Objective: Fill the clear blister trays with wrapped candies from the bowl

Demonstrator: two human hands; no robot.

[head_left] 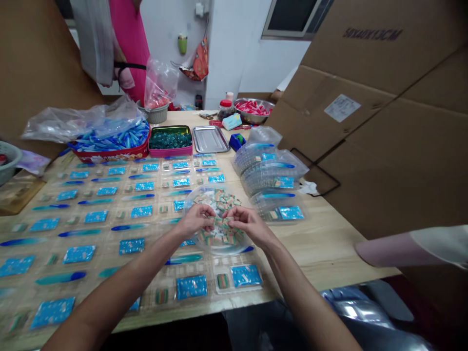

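Observation:
Both hands are over a round transparent plastic dish [219, 191] heaped with small striped rainbow sweets [224, 204]. My left hand [195, 219] curls at the dish's left side, its fingertips among the sweets. My right hand [246, 222] reaches in from the right, fingers bunched over the pile. Whether either hand pinches a sweet is hidden by the fingers. Under the dish and around it, moulded plastic trays hold rows of blue packets [79, 254], blue sticks [60, 278] and striped sweets [223, 281].
The wooden table [321, 248] holds a red tin of blue sticks [109, 156], a pink tin of green sweets [170, 141], a steel tray [210, 139], and stacked plastic trays [270, 170]. A co-worker's sleeved arm [380, 248] enters at right; large cardboard sheets [383, 146] stand behind.

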